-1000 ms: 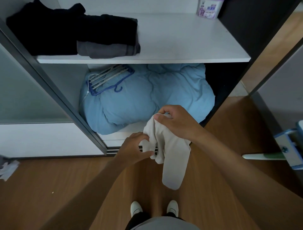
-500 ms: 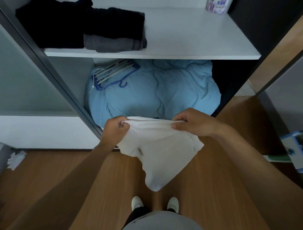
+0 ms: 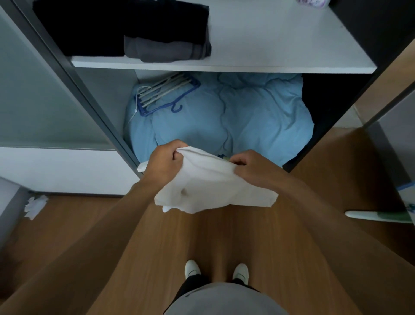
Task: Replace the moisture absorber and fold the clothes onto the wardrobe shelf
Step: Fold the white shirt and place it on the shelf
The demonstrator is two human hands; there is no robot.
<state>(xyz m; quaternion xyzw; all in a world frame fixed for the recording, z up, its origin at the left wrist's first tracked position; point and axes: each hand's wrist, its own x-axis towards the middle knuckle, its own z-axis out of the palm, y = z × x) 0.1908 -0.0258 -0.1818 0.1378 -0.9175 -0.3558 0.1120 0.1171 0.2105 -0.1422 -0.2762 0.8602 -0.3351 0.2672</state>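
Observation:
A white garment (image 3: pixel 213 186) hangs spread in the air in front of the open wardrobe, above the wooden floor. My left hand (image 3: pixel 165 163) grips its top left edge. My right hand (image 3: pixel 252 167) pinches its top right edge. The white wardrobe shelf (image 3: pixel 280 45) lies above and behind, with folded black clothes (image 3: pixel 125 24) and a folded grey piece (image 3: pixel 166 50) at its left. A moisture absorber tub (image 3: pixel 312 2) shows only its lower edge at the shelf's back right.
A light blue duvet (image 3: pixel 235 117) fills the compartment under the shelf, with blue and white hangers (image 3: pixel 164 95) on its left. The dark sliding door frame (image 3: pixel 74 83) slants at the left. Crumpled white paper (image 3: pixel 34 205) lies on the floor at left; a white and green object (image 3: pixel 377 215) at right.
My hands first pulled apart and spread the bunched white garment, then drew somewhat closer and lifted it, so it hangs shorter. The view has tilted up toward the shelf.

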